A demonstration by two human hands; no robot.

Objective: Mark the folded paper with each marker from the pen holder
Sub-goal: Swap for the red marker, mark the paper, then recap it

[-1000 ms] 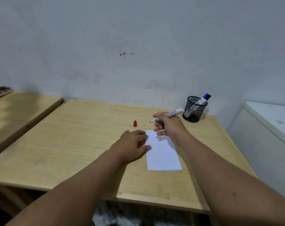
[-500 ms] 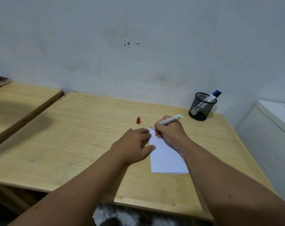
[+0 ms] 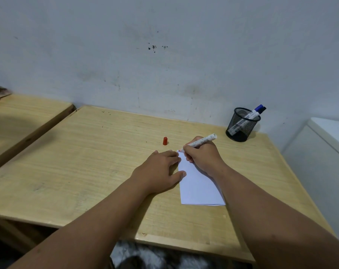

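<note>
A second ago the right hand (image 3: 202, 158) was holding the uncapped red marker (image 3: 200, 142) in the air above the far end of the folded paper (image 3: 198, 186); now the hand is lowered and the red tip is touching the paper's far left corner, where a small red trace is beginning to show. That suggests the marking with this first marker is just getting under way, and the remaining markers are yet to be used. The view has also swung slightly, so the black mesh pen holder (image 3: 241, 125) is sitting further toward the right.

The right hand is curled tightly around the marker barrel in a writing grip, with the heel of the hand resting on the paper and the white rear end of the marker pointing toward the holder. The left hand (image 3: 160, 169) is lying flat and spread, palm down on the wooden table (image 3: 87, 162), with its fingertips and thumb pressing on the paper's left edge to steady it; it is gripping nothing.

The paper is lying flat near the table's front right area. The red cap (image 3: 165, 141) is standing on the table just beyond the left hand, apart from the paper. A blue-capped marker (image 3: 256, 112) is leaning in the holder at the back right corner, with what seems to be another dark cap beside it.
</note>
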